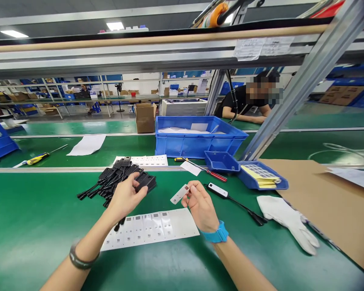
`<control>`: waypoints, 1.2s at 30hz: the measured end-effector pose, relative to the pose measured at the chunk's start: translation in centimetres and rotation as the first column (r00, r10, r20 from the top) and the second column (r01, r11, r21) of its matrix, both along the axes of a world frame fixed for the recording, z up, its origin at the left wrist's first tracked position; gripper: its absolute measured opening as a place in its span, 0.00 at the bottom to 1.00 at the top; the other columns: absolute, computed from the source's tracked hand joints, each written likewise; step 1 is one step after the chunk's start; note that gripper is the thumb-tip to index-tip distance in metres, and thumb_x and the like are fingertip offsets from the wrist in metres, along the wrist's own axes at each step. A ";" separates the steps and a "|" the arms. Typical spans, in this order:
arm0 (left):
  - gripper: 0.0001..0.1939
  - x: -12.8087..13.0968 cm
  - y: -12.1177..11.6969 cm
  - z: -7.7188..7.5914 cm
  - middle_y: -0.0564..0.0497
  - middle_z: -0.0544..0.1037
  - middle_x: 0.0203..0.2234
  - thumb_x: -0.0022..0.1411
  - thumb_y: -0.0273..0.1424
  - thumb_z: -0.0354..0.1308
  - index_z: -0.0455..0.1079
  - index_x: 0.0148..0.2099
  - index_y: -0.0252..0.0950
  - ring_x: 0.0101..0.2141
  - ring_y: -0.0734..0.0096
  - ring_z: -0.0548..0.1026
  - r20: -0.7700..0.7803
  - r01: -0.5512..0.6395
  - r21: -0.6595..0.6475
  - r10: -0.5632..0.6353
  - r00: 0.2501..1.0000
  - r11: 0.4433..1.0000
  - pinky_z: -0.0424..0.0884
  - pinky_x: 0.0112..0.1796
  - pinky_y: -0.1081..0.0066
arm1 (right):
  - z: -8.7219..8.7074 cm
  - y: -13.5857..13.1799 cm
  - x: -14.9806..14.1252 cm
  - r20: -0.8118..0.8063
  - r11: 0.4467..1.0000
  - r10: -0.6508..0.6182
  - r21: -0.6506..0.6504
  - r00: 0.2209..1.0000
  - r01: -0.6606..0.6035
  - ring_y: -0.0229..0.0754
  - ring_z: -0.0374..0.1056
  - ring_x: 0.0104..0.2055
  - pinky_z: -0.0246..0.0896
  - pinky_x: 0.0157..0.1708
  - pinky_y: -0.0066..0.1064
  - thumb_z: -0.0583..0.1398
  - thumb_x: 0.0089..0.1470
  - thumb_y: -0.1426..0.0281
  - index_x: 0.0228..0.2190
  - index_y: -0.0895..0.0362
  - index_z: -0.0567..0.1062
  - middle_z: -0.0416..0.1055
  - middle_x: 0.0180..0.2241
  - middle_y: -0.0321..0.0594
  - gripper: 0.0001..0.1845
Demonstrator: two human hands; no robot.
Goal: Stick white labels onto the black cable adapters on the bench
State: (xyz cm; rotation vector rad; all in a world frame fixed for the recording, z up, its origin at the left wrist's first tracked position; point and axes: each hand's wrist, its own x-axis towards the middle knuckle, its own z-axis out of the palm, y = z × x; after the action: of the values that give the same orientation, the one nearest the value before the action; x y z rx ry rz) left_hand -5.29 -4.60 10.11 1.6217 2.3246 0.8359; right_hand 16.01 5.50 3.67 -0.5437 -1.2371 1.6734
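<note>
My left hand (125,199) is closed around a black plastic part (144,182) with a cable, lifted from the edge of a pile of similar black parts (111,181) on the green mat. My right hand (200,204) pinches a small white label (180,194) between thumb and fingers, held up beside the black part. Under both hands lies a white label backing sheet (153,228). One finished part with a white label (218,190) lies to the right, its cable trailing away.
A large blue bin (197,141) and two small blue trays (221,161) stand behind. A red-handled screwdriver (214,173), a white glove (288,220) and a cardboard sheet (330,206) lie to the right. A person (245,105) leans at the far bench.
</note>
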 end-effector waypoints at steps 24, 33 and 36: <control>0.31 8.5 -4.3 -4.9 0.38 0.75 0.42 0.56 0.28 0.63 0.53 0.59 0.33 0.44 0.54 0.75 0.993 0.220 0.097 -0.109 0.042 0.971 0.69 0.46 0.56 | 0.6 -3.0 0.4 0.354 0.974 0.034 0.197 0.935 -0.110 0.33 0.58 0.24 0.55 0.22 0.24 0.63 0.52 0.64 0.29 0.59 0.71 0.62 0.22 0.33 0.10; 0.30 8.7 -4.5 -4.8 0.37 0.76 0.41 0.59 0.32 0.61 0.52 0.59 0.32 0.42 0.57 0.76 0.992 0.237 0.100 -0.115 0.054 0.967 0.70 0.44 0.60 | 0.7 -3.4 0.3 0.384 0.979 0.034 0.175 0.923 -0.108 0.34 0.59 0.23 0.57 0.21 0.25 0.63 0.51 0.65 0.29 0.58 0.71 0.63 0.21 0.33 0.09; 0.30 8.7 -4.5 -4.9 0.39 0.77 0.40 0.60 0.34 0.62 0.52 0.59 0.33 0.40 0.59 0.77 0.988 0.239 0.111 -0.132 0.076 0.965 0.70 0.43 0.62 | 0.7 -3.5 0.3 0.388 0.981 0.031 0.165 0.921 -0.102 0.33 0.59 0.22 0.56 0.21 0.24 0.63 0.50 0.66 0.28 0.59 0.71 0.62 0.20 0.32 0.09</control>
State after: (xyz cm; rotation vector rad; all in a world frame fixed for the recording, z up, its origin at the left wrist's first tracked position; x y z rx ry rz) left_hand 3.45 -9.06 5.21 0.6990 1.0308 1.2004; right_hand 16.35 2.01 4.39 -0.7479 -1.6920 1.5312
